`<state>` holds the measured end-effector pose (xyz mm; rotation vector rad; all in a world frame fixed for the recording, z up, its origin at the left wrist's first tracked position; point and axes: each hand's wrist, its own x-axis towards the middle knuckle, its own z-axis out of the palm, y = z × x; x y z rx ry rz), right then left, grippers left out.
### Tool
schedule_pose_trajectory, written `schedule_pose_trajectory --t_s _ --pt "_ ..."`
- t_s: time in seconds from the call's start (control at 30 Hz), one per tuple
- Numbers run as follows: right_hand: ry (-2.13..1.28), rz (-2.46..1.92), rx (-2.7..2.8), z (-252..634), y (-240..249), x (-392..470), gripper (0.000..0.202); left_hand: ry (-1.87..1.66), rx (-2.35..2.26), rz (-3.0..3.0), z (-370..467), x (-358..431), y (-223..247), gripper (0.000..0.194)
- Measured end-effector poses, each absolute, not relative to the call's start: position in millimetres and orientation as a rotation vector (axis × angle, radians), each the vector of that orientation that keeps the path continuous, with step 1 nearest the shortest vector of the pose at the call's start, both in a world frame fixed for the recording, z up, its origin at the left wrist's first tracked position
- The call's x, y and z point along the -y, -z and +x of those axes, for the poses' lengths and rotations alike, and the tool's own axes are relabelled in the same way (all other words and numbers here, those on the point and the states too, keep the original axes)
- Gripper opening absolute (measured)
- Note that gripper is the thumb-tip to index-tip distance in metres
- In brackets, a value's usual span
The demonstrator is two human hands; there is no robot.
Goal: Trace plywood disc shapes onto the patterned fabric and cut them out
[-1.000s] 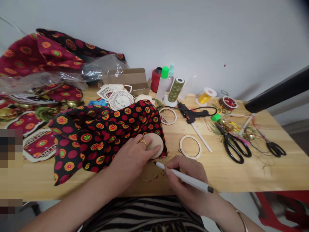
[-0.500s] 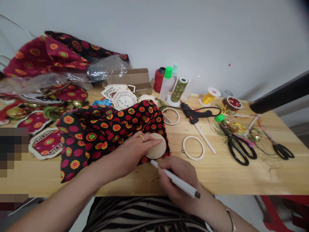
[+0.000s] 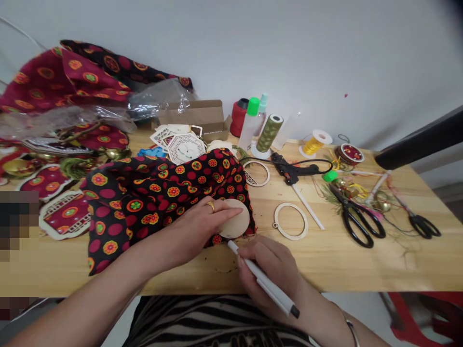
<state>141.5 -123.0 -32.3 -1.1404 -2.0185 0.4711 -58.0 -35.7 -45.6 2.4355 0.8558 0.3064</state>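
Observation:
My left hand point(image 3: 197, 221) presses a round pale wooden disc point(image 3: 237, 220) down onto black fabric with red and orange flowers point(image 3: 173, 176), its fingers lying over the disc's left part. The disc sits near the fabric's lower right corner. A white pen point(image 3: 264, 279) is pinched in my right hand point(image 3: 271, 265), with its tip close to the disc's lower edge and the fabric's front edge. Whether the tip touches the cloth I cannot tell. Small dark marks show on the bare wood just below.
Right of my hands lie a wooden ring point(image 3: 290, 221), a black glue gun point(image 3: 292, 168) with a white glue stick, and black-handled scissors point(image 3: 361, 226). Bottles and thread spools point(image 3: 269, 135) stand along the wall. Decorated fabric pieces point(image 3: 67, 214) and wooden cutouts point(image 3: 186, 147) crowd the left and back.
The pen has tilted more steeply, its back end swinging toward me, and its tip has shifted slightly right. My left hand and the disc stay put. The view has shifted a little.

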Motion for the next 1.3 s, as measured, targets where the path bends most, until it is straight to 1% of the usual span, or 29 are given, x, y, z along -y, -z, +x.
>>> schedule_pose_trajectory --t_s 0.2,0.47,0.57,0.77,0.93,1.03,1.13,1.3 --pt "-0.678 -1.161 2.017 151.8 32.7 128.5 0.013 -0.296 -0.892 2.428 -58.2 37.2 42.1 0.064" --pt "-0.579 -1.144 2.063 138.0 25.4 117.2 0.012 -0.286 -0.813 2.412 -61.7 37.5 38.1 0.066" --pt "-0.622 -1.17 2.078 141.0 24.1 118.0 0.012 -0.311 -0.813 2.404 -62.4 37.9 40.1 0.064" --pt "-0.836 -1.221 2.068 159.0 18.8 123.4 0.008 -0.323 -0.832 2.408 -61.4 37.8 42.9 0.062" --pt "-0.81 -1.366 2.003 173.6 12.1 118.7 0.01 -0.324 -0.835 2.396 -61.5 36.5 44.0 0.06" --pt "-0.874 -1.454 1.876 178.1 9.2 115.3 0.011 -0.316 -0.831 2.381 -62.1 35.9 43.6 0.06" --pt "-0.935 -1.453 1.793 175.3 6.8 114.2 0.012 -0.324 -0.826 2.382 -62.4 35.7 43.2 0.06" --pt "-0.883 -1.409 1.859 161.4 7.0 113.1 0.012 -0.325 -0.838 2.412 -62.3 35.3 43.3 0.059"
